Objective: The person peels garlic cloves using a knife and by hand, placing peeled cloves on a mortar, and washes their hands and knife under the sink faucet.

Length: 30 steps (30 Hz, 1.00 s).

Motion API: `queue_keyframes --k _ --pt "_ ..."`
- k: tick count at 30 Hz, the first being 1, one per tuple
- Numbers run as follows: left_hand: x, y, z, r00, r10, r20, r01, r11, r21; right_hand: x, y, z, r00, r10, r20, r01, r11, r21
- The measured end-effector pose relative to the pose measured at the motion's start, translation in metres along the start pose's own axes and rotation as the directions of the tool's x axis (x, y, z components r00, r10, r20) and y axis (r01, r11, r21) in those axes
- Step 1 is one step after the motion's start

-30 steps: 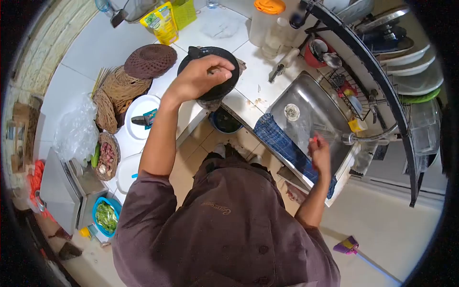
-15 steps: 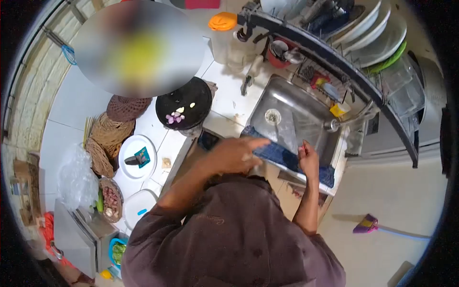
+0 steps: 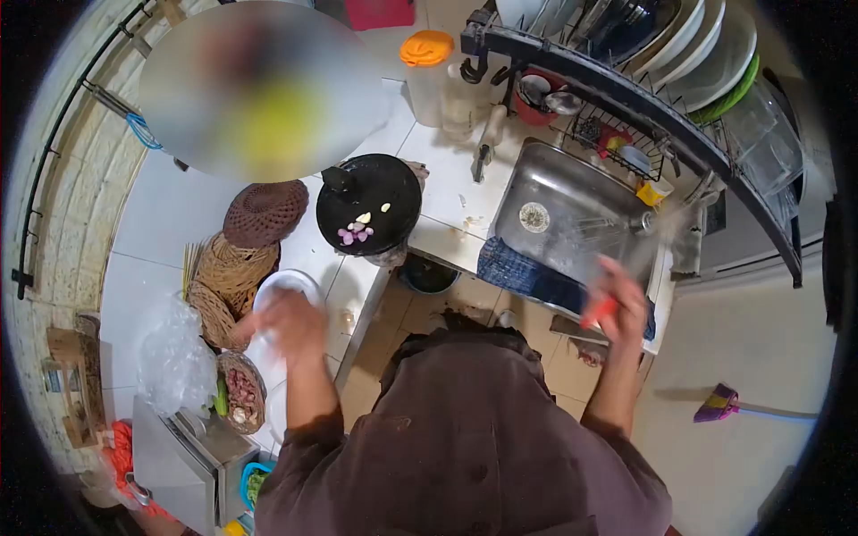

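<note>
My left hand (image 3: 290, 323) is over the white plate (image 3: 308, 281) on the counter, hiding most of it; motion smears its fingers. My right hand (image 3: 624, 299) is raised at the front edge of the sink (image 3: 559, 192), closed around a small red thing (image 3: 600, 311) that is too blurred to name. A dark blue cloth (image 3: 527, 272) lies along the sink's front edge, below and beside that hand. Water sprays from the tap (image 3: 642, 221) into the basin. A black stone mortar (image 3: 380, 228) holds peeled shallots (image 3: 355, 234) and garlic cloves (image 3: 364, 217).
Woven holders (image 3: 228, 263), a clear plastic bag (image 3: 174, 348) and a basket of shallots (image 3: 241, 389) stand on the left counter. A dish rack (image 3: 617, 98) overhangs the sink. A bottle with an orange lid (image 3: 427, 49) stands at the back. A broom (image 3: 718, 404) lies at right.
My left hand has moved left, from the front of the sink to over the white plate. My right hand has lifted slightly, and the red thing shows more. The view has shifted a little.
</note>
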State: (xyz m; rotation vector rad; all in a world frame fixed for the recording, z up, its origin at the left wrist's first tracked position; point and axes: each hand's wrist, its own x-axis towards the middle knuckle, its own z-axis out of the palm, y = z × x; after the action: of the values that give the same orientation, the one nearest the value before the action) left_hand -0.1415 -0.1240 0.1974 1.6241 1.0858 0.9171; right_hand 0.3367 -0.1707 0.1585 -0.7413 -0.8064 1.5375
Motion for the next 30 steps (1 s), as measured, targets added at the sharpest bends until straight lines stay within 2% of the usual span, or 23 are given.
queue_keyframes --k 1,2,4,5,6,7,8,9,10,11,12,13,15,17,19,21,23,25,26,28,30 --pt "0.002 -0.024 0.016 0.993 -0.117 0.01 0.109 0.946 0.305 0.021 0.005 0.019 0.886 0.236 -0.399 -0.441 0.693 -0.57" --pt "0.005 -0.047 0.031 0.972 -0.233 0.019 0.178 0.79 0.586 0.011 0.019 0.019 0.877 0.092 -0.472 -0.384 0.726 -0.571" --pt "0.009 -0.04 0.058 0.967 -0.199 0.158 0.027 0.698 0.715 -0.002 0.066 0.001 0.791 -0.213 -0.574 -0.233 0.762 -0.604" --pt "0.005 -0.004 0.068 0.987 -0.084 0.14 0.012 0.892 0.452 0.006 0.072 -0.007 0.722 -0.358 -0.593 -0.147 0.757 -0.636" --pt "-0.003 0.011 0.068 0.989 -0.025 0.143 -0.03 0.928 0.371 -0.004 0.059 -0.012 0.696 -0.562 -0.447 0.011 0.631 -0.776" --pt "-0.01 0.026 0.066 0.989 0.034 0.145 -0.075 0.955 0.288 -0.005 0.019 0.046 0.562 -0.667 -0.489 0.001 0.592 -0.806" --pt "-0.007 0.029 0.061 0.979 0.096 0.179 -0.165 0.892 0.421 -0.007 -0.01 0.094 0.497 -0.732 -0.466 0.271 0.641 -0.718" --pt "0.005 0.033 0.056 0.958 0.185 0.22 -0.278 0.793 0.542 -0.004 -0.028 0.109 0.33 -0.888 -0.32 0.541 0.455 -0.707" --pt "0.011 0.038 0.055 0.943 0.232 0.239 -0.33 0.752 0.57 -0.006 -0.053 0.137 0.195 -0.952 -0.236 0.637 0.306 -0.708" --pt "0.018 0.043 0.054 0.928 0.299 0.223 -0.373 0.739 0.561 -0.019 -0.08 0.153 0.266 -0.963 -0.051 0.794 0.249 -0.555" --pt "0.024 0.047 0.053 0.908 0.367 0.202 -0.415 0.723 0.552 -0.026 -0.103 0.175 0.129 -0.972 0.198 0.892 0.026 -0.452" --pt "0.028 0.053 0.053 0.888 0.424 0.18 -0.449 0.709 0.544 -0.031 -0.115 0.209 -0.027 -0.997 0.072 0.905 -0.055 -0.423" --pt "0.032 0.078 0.05 0.824 0.557 0.109 -0.519 0.663 0.54 -0.061 -0.138 0.211 -0.178 -0.969 0.174 0.917 -0.227 -0.328" --pt "0.03 0.105 0.045 0.774 0.633 -0.002 -0.569 0.697 0.436 -0.079 -0.159 0.208 -0.312 -0.9 0.305 0.878 -0.396 -0.269" --pt "0.02 0.124 0.042 0.708 0.699 -0.106 -0.635 0.695 0.338 -0.079 -0.17 0.212 -0.343 -0.851 0.396 0.848 -0.463 -0.26" --pt "0.018 0.144 0.043 0.568 0.813 -0.129 -0.787 0.583 0.203 -0.077 -0.182 0.212 -0.353 -0.817 0.456 0.828 -0.5 -0.253" --pt "0.016 0.161 0.049 0.473 0.868 -0.15 -0.88 0.474 -0.029 -0.074 -0.193 0.207 -0.354 -0.799 0.486 0.818 -0.517 -0.252" --pt "0.001 0.171 0.06 0.515 0.823 -0.24 -0.853 0.466 -0.234 -0.07 -0.208 0.2 -0.341 -0.778 0.528 0.826 -0.516 -0.227" --pt "0.001 0.175 0.064 0.475 0.851 -0.224 -0.863 0.4 -0.309 -0.07 -0.212 0.195 -0.353 -0.768 0.535 0.826 -0.524 -0.207" --pt "-0.009 0.196 0.058 0.5 0.857 -0.122 -0.829 0.434 -0.352 -0.073 -0.222 0.187 -0.379 -0.756 0.534 0.82 -0.541 -0.184" --pt "-0.054 0.23 0.033 0.671 0.742 0.012 -0.708 0.645 -0.289 -0.074 -0.235 0.182 -0.367 -0.75 0.551 0.82 -0.541 -0.189"
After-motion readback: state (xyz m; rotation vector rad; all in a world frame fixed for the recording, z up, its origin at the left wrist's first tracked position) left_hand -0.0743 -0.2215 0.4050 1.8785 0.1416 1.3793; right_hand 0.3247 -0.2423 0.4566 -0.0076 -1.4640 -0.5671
